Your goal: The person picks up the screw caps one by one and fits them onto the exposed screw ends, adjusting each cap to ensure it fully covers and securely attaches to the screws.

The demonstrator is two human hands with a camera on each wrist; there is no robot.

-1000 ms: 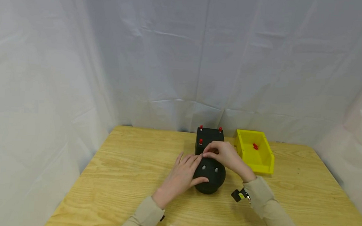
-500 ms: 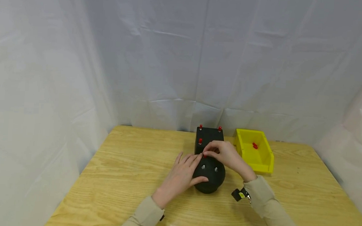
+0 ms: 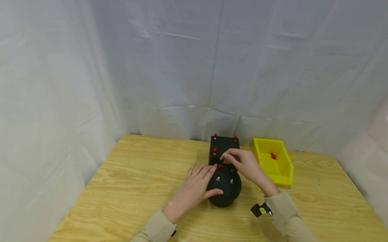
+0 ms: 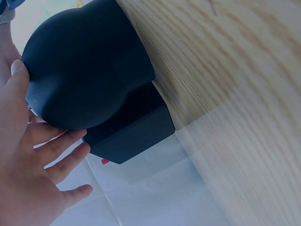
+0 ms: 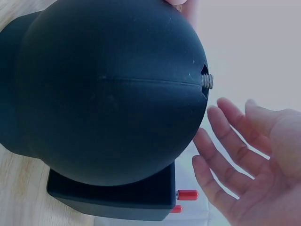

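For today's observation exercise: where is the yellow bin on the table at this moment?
In the head view, the yellow bin sits at the table's far right, just right of the black box, with a red peg inside it.

My light wooden table (image 3: 138,176) stands enclosed by creased white sheeting (image 3: 190,62) on three sides; even light glints at its near edge.

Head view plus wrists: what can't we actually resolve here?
- Black sphere: its base contact with the table, hidden by the left hand in head view.
- Right hand: fingertips over the black box; whether they pinch a red cap is too small to tell.
- Yellow bin: red piece too small to identify.
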